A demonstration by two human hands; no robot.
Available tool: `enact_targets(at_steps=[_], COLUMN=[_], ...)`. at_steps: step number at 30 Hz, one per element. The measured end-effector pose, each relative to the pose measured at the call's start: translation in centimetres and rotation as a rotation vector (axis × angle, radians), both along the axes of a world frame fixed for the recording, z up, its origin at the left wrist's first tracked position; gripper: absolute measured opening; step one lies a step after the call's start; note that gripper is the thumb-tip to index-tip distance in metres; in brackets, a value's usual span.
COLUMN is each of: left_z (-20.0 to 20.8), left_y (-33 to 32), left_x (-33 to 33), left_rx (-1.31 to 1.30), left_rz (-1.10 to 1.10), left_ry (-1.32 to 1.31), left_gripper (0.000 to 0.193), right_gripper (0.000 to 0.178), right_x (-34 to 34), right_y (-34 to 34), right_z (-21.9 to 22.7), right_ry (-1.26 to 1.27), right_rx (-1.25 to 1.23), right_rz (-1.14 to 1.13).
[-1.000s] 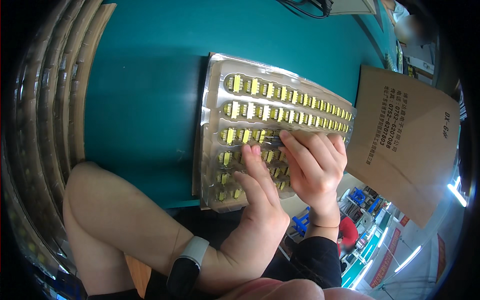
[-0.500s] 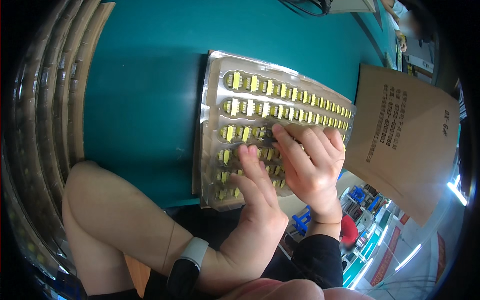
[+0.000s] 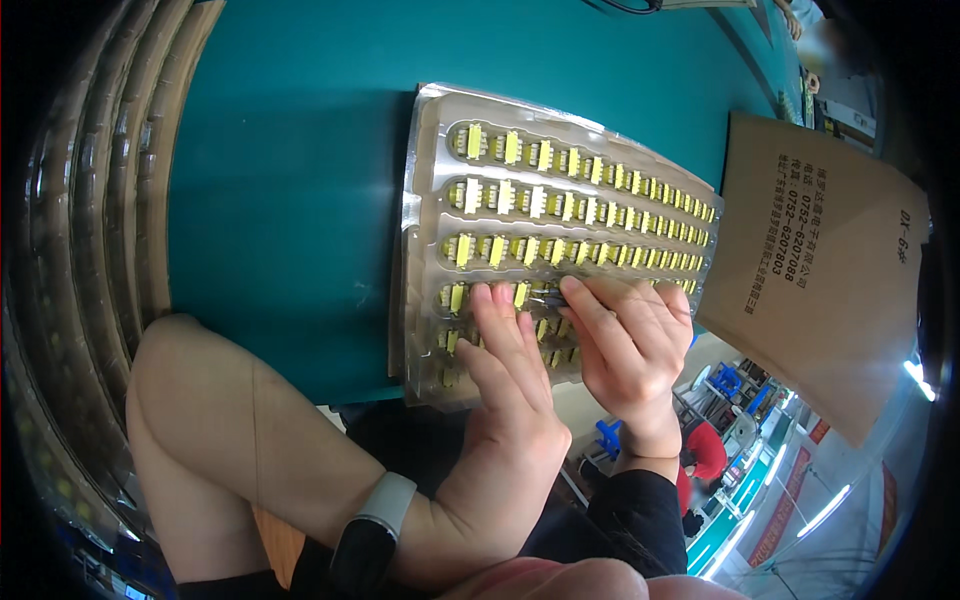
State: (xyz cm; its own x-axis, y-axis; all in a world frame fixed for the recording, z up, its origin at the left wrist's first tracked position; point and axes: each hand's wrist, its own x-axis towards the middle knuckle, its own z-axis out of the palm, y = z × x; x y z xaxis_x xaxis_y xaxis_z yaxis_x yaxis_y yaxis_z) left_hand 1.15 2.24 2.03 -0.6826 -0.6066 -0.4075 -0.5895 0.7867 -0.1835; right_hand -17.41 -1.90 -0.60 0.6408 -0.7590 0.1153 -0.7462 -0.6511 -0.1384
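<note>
A clear plastic tray point(image 3: 425, 215) holds several rows of small yellow components with metal pins, which look like little coils or transformers. My left hand point(image 3: 515, 400) lies over the near rows, fingers stretched out and apart. Its fingertips rest at a yellow component point(image 3: 521, 294) in the fourth row from the back. My right hand point(image 3: 630, 335) is closed in a pinch on thin metal tweezers point(image 3: 546, 298), whose tips point left into that same row. Most of the tweezers is hidden by the fingers. Parts of the near rows are covered by both hands.
The tray lies on a green tabletop point(image 3: 290, 200). At the left stand stacked trays with cardboard edges point(image 3: 180, 170). A brown cardboard box point(image 3: 810, 260) is at the right. A black cable point(image 3: 630, 6) lies at the far edge. Another person point(image 3: 705, 450) in red is in the background.
My right hand and the tweezers have gone from the third row to the fourth, nearer me. The left fingertips have shifted slightly along. The tray appears a little higher in view.
</note>
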Motion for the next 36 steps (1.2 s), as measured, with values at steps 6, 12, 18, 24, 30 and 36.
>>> enact_targets(at_steps=[6, 12, 18, 24, 30, 36], left_z=[0.0, 0.0, -0.1, 0.2, 0.7, 0.7], left_y=[0.0, -0.2, -0.1, 0.4, 0.7, 1.2], left_x=[0.2, 0.3, 0.1, 0.1, 0.4, 0.7], left_rx=[-0.002, 0.022, 0.012, 0.02, 0.048, 0.028], left_rz=[-0.011, -0.008, -0.003, 0.064, 0.069, 0.021], left_ry=[-0.006, 0.013, 0.006, 0.055, 0.076, 0.063], left_gripper=[0.05, 0.049, 0.049, 0.048, 0.047, 0.047], right_gripper=[0.043, 0.042, 0.043, 0.044, 0.045, 0.044], right_x=[0.2, 0.0, 0.1, 0.5, 1.2, 1.3], right_y=[0.0, 0.4, 0.4, 0.5, -0.1, -0.1], right_z=[0.1, 0.0, -0.1, 0.2, 0.5, 0.5], right_ry=[0.018, 0.003, 0.032, 0.001, 0.063, 0.095], right_rx=[-0.001, -0.029, -0.022, -0.023, 0.01, -0.012], right_rz=[0.016, 0.004, 0.003, 0.004, 0.054, 0.076])
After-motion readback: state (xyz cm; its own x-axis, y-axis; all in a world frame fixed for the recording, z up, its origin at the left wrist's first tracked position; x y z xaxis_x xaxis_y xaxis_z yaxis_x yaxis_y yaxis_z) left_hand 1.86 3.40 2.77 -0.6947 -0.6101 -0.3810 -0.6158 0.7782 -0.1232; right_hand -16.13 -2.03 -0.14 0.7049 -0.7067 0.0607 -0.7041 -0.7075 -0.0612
